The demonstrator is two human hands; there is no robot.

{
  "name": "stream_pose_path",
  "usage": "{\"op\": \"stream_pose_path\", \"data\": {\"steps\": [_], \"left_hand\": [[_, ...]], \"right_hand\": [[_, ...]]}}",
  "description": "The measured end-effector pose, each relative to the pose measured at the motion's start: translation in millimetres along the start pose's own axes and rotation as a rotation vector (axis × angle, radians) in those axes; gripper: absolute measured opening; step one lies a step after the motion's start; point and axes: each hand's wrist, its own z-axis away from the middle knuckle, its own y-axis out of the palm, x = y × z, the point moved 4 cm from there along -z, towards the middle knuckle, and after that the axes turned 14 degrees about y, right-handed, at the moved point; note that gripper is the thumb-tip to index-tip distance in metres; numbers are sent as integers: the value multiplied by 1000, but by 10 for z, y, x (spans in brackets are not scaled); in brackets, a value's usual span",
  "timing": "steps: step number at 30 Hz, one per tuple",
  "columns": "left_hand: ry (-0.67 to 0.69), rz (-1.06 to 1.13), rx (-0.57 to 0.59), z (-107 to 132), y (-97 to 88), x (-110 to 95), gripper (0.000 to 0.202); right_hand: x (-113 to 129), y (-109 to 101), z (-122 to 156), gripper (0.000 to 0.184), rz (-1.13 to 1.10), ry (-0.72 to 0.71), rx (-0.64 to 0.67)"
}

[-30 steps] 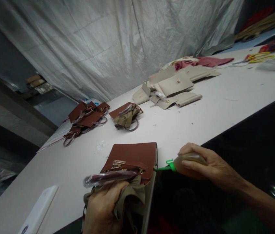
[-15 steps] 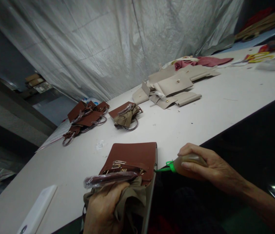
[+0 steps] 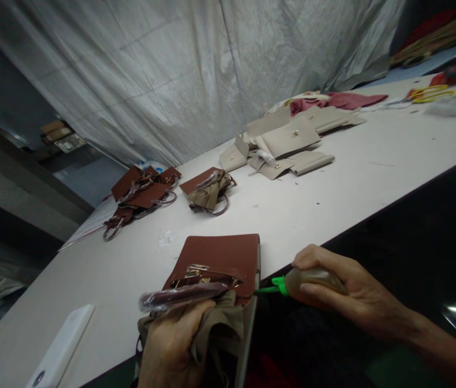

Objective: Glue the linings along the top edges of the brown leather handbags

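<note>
A brown handbag (image 3: 220,253) with gold-coloured fittings lies at the table's near edge. My left hand (image 3: 175,342) is closed around its lower part, gripping bunched olive-brown lining cloth (image 3: 220,323). Above my knuckles runs the bag's handle (image 3: 183,296), wrapped in clear plastic. In my right hand (image 3: 341,280) is a squeeze bottle (image 3: 312,281) of amber-brown liquid, my fingers wrapped around it. Its green nozzle (image 3: 270,288) points left, and the tip is at the bag's right side edge; whether it touches I cannot tell.
Farther back on the white table (image 3: 131,280) lie another brown bag (image 3: 207,188), a pile of brown bags (image 3: 143,194) and beige bag pieces (image 3: 288,140). A white oblong object (image 3: 64,345) is at the near left. Yellow-handled scissors (image 3: 430,94) lie far right, before a plastic sheet (image 3: 151,70).
My right hand has shifted slightly down, carrying the bottle, and the nozzle tip has slid a little down the bag's side edge. My left hand's hold looks the same.
</note>
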Motion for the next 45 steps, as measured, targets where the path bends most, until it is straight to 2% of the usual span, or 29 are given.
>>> {"op": "stream_pose_path", "data": {"steps": [4, 8, 13, 17, 21, 25, 30, 33, 37, 39, 42, 45], "left_hand": [[18, -9, 5, -33, -10, -5, 25], [35, -20, 16, -34, -9, -8, 26], [27, -21, 35, -20, -10, 7, 26], [20, -5, 20, -27, 1, 2, 26], [6, 11, 4, -21, 12, 6, 27], [28, 16, 28, -16, 9, 16, 27], [32, 13, 2, -88, -26, -26, 22], [53, -7, -55, -141, -52, -63, 19], [38, -21, -49, -135, -40, -62, 20], [26, -6, -41, -116, -27, -55, 21], [17, -3, -34, -94, -12, -51, 21], [-10, -1, -4, -70, 15, -41, 20]], "right_hand": [[55, -11, 40, 13, 46, -71, -102], [86, -4, 34, 7, 56, -110, -1], [69, -57, 35, 15, 81, -101, -127], [67, -4, 51, 10, 87, -121, -63], [77, -22, 55, 15, 100, -129, -140], [71, 10, 28, 9, 102, -157, -44], [52, -36, 26, 15, 118, -138, -145], [137, -18, 87, 13, 82, -152, -78], [280, 31, 180, 6, 2, -151, 73], [310, 33, 198, 8, 7, -157, 59], [344, 9, 205, 16, 63, -221, -56], [389, 45, 220, 15, 48, -237, 21]]}}
